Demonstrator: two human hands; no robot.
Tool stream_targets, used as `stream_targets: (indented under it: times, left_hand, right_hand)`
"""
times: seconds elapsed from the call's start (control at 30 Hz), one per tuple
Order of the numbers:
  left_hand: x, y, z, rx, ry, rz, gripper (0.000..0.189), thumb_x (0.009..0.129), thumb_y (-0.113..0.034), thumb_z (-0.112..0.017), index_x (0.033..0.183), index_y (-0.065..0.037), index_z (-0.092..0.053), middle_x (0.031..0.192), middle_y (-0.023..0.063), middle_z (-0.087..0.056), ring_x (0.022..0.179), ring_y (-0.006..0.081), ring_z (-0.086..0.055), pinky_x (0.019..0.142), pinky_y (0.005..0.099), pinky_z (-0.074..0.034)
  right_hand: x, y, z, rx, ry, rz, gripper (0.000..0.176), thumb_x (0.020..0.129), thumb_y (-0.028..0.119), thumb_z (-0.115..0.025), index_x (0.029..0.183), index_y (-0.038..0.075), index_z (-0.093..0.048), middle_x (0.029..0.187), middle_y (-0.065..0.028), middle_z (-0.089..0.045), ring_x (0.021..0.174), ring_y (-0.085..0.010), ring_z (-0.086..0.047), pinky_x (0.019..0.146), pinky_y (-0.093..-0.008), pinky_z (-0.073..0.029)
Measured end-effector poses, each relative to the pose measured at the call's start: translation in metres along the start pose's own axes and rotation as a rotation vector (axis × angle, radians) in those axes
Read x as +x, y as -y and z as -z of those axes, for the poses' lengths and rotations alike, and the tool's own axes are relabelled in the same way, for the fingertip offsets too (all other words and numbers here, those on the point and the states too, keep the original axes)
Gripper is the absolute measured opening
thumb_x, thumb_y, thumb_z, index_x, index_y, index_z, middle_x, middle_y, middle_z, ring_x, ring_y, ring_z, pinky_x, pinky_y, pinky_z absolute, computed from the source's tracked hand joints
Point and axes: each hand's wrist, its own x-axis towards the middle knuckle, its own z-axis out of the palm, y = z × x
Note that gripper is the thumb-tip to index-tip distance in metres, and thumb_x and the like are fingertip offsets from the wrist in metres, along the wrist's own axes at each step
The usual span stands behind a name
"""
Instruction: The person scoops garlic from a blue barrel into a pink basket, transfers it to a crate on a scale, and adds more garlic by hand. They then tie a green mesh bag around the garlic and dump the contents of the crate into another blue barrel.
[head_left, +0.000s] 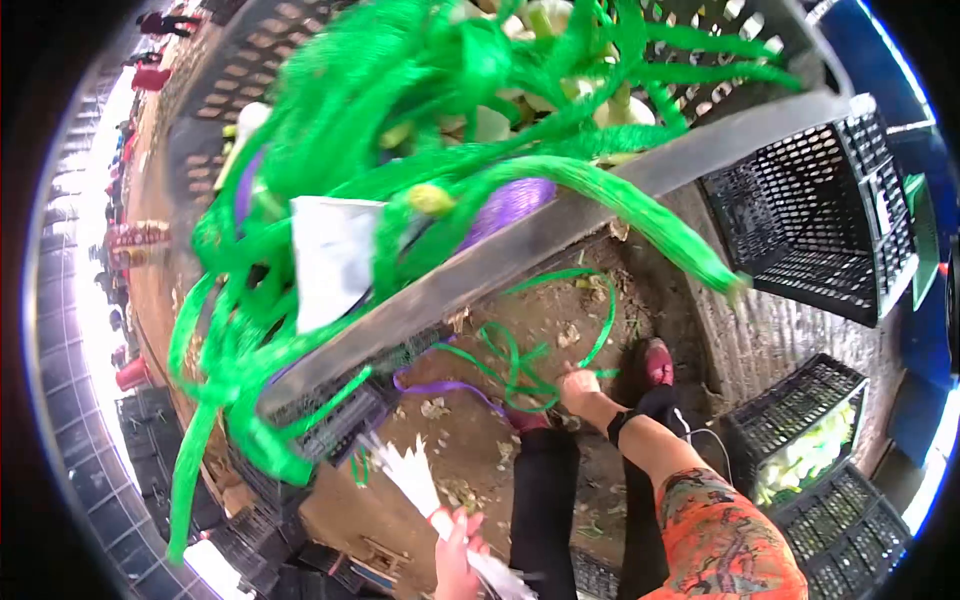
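Low in the view, my left hand is closed round a bundle of white strips, frayed at the ends. My right hand is closed beside a loose tangle of green ribbon, whose strands reach its fingers; a green end sticks out past them. Above both hands stands a black crate heaped with green mesh netting. Pale bulbs show among the netting, along with a purple net piece. A white paper or packet lies on the crate's near side.
A black crate lies tipped at the right. Below it, another crate holds pale green produce. A purple ribbon and scraps lie on the dirt floor near my shoes. Several people and crates appear far left.
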Motion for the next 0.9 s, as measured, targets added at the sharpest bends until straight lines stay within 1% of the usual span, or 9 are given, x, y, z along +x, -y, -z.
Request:
stream_targets:
  times: [0.03, 0.1, 0.13, 0.2, 0.27, 0.3, 0.33, 0.7, 0.9]
  left_hand:
    - [-0.002, 0.002, 0.001, -0.05, 0.062, 0.076, 0.034, 0.091, -0.029, -0.059, 0.118, -0.012, -0.046, 0.101, 0.0125, -0.063, 0.053, 0.0087, -0.043, 0.05, 0.0251, -0.041]
    - [-0.015, 0.002, -0.007, -0.159, 0.192, 0.18, 0.039, 0.093, -0.037, -0.055, 0.121, -0.012, -0.044, 0.11, 0.0198, -0.062, 0.054, 0.0092, -0.044, 0.052, 0.0237, -0.043]
    - [-0.025, 0.002, -0.011, -0.21, 0.259, 0.212, 0.041, 0.094, -0.043, -0.051, 0.12, -0.012, -0.044, 0.113, 0.0231, -0.06, 0.054, 0.0091, -0.045, 0.053, 0.0232, -0.043]
    - [-0.064, -0.01, -0.026, -0.339, 0.437, 0.239, 0.05, 0.092, -0.053, -0.048, 0.116, -0.01, -0.046, 0.113, 0.0268, -0.059, 0.057, 0.0093, -0.051, 0.054, 0.023, -0.045]
    - [-0.051, 0.008, 0.006, -0.462, 0.815, 0.239, 0.052, 0.089, -0.056, -0.051, 0.111, -0.008, -0.051, 0.111, 0.0246, -0.06, 0.069, 0.0149, -0.06, 0.063, 0.0271, -0.051]
    - [-0.119, -0.02, -0.042, -0.411, 0.428, 0.08, 0.055, 0.086, -0.057, -0.054, 0.111, -0.008, -0.054, 0.106, 0.0171, -0.063, 0.087, 0.0221, -0.064, 0.075, 0.0354, -0.054]
    - [-0.154, -0.039, -0.05, -0.437, 0.565, 0.12, 0.049, 0.087, -0.047, -0.059, 0.117, -0.008, -0.054, 0.102, 0.0093, -0.064, 0.097, 0.0271, -0.062, 0.084, 0.0419, -0.052]
    - [-0.328, -0.1, -0.049, -0.803, 0.478, -0.26, 0.019, 0.091, -0.013, -0.055, 0.109, -0.007, -0.055, 0.084, 0.0034, -0.065, 0.05, 0.0038, -0.051, 0.046, 0.0173, -0.045]
    - [-0.388, -0.157, -0.094, -0.535, 0.353, -0.916, 0.026, 0.091, -0.011, -0.057, 0.116, -0.008, -0.048, 0.09, 0.0009, -0.058, 0.052, 0.002, -0.042, 0.045, 0.0186, -0.035]
  right_hand:
    - [-0.036, 0.016, 0.028, -0.013, 0.035, 0.124, 0.036, 0.075, 0.016, -0.056, 0.11, 0.01, -0.064, 0.108, -0.0148, -0.063, 0.088, -0.0266, -0.066, 0.072, -0.0371, -0.054]
    - [-0.115, 0.057, 0.071, 0.254, -0.246, 0.339, 0.026, 0.072, 0.01, -0.057, 0.096, 0.007, -0.065, 0.094, -0.0148, -0.065, 0.085, -0.03, -0.066, 0.071, -0.0416, -0.053]
    - [-0.151, 0.078, 0.101, 0.247, -0.009, 0.409, 0.029, 0.069, 0.008, -0.056, 0.097, 0.007, -0.064, 0.096, -0.0154, -0.063, 0.085, -0.0302, -0.064, 0.07, -0.0404, -0.053]
    - [-0.23, 0.113, 0.143, 0.277, -0.155, 0.767, 0.024, 0.077, 0.014, -0.056, 0.101, 0.007, -0.059, 0.097, -0.0139, -0.06, 0.086, -0.029, -0.061, 0.074, -0.0385, -0.052]
    - [-0.298, 0.142, 0.182, 0.639, -0.195, 0.948, 0.023, 0.081, 0.023, -0.06, 0.094, 0.005, -0.055, 0.087, -0.0116, -0.055, 0.088, -0.0291, -0.058, 0.077, -0.0388, -0.05]
    - [-0.322, 0.15, 0.197, 0.562, -0.153, 0.948, 0.021, 0.082, 0.017, -0.063, 0.093, 0.001, -0.053, 0.093, -0.0135, -0.053, 0.092, -0.0316, -0.057, 0.078, -0.0384, -0.048]
    - [-0.348, 0.153, 0.232, 0.799, -0.134, 1.083, 0.021, 0.078, 0.009, -0.066, 0.093, 0.001, -0.052, 0.092, -0.0135, -0.051, 0.093, -0.0316, -0.055, 0.081, -0.0382, -0.046]
    - [-0.488, 0.135, 0.367, 0.985, -0.172, 1.018, 0.019, 0.079, 0.005, -0.068, 0.094, 0.0, -0.058, 0.098, -0.0085, -0.058, 0.092, -0.0193, -0.058, 0.08, -0.0296, -0.047]
    - [-0.502, 0.131, 0.415, 1.373, -0.092, 0.947, 0.021, 0.084, 0.002, -0.063, 0.103, 0.001, -0.058, 0.1, -0.0015, -0.056, 0.095, -0.01, -0.053, 0.083, -0.0252, -0.045]
